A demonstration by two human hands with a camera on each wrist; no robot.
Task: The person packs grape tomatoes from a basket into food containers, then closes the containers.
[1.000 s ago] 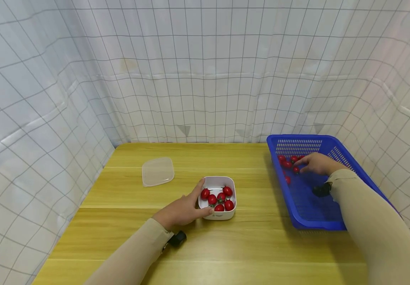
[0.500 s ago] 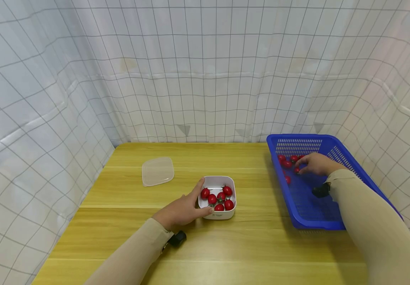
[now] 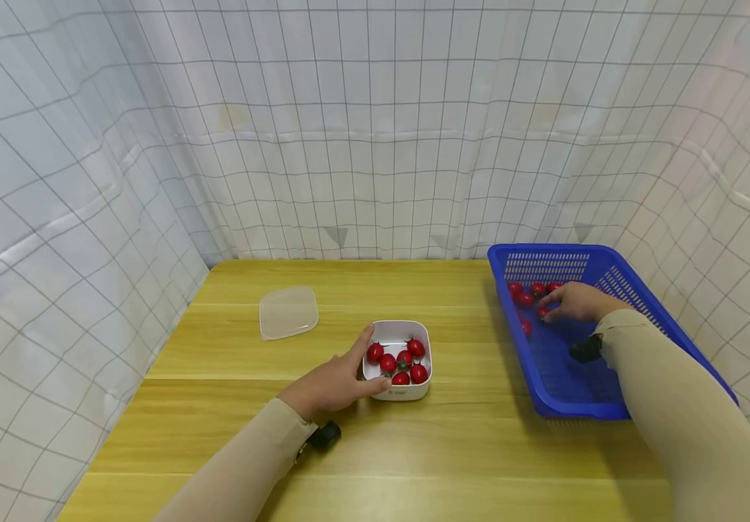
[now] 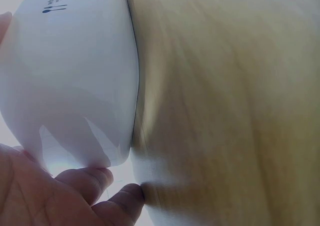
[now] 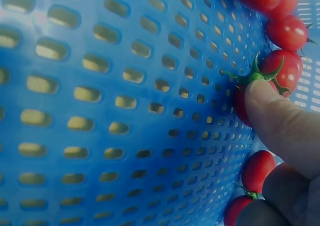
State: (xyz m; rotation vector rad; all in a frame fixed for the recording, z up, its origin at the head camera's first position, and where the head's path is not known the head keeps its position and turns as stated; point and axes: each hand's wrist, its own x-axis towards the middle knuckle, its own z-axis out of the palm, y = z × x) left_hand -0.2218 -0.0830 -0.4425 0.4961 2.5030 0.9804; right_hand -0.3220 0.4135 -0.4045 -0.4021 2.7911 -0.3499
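Note:
My left hand (image 3: pixel 329 384) grips the left side of a small white container (image 3: pixel 407 393), thumb at its front rim and fingers round its far side. Several red cherry tomatoes (image 3: pixel 417 373) with green stems lie in it. In the left wrist view, fingertips (image 4: pixel 95 178) touch the container's wall (image 4: pixel 75 75). Down inside the blue basket, my right hand (image 3: pixel 582 301) pinches a cherry tomato (image 5: pixel 241 104); the thumb presses beside its green stem, and the opposing fingertip is hidden behind it. More cherry tomatoes (image 5: pixel 287 33) lie around that one.
The blue plastic basket (image 3: pixel 583 412) with slotted walls stands at the table's right side, its tomatoes gathered along the left. A translucent lid (image 3: pixel 288 313) lies at the back left of the wooden table (image 3: pixel 466 464). White checked curtains (image 3: pixel 375 145) surround the table's back and sides.
My right thumb and fingers have come together on a cherry tomato in the basket. The left hand and the white container have stayed in place.

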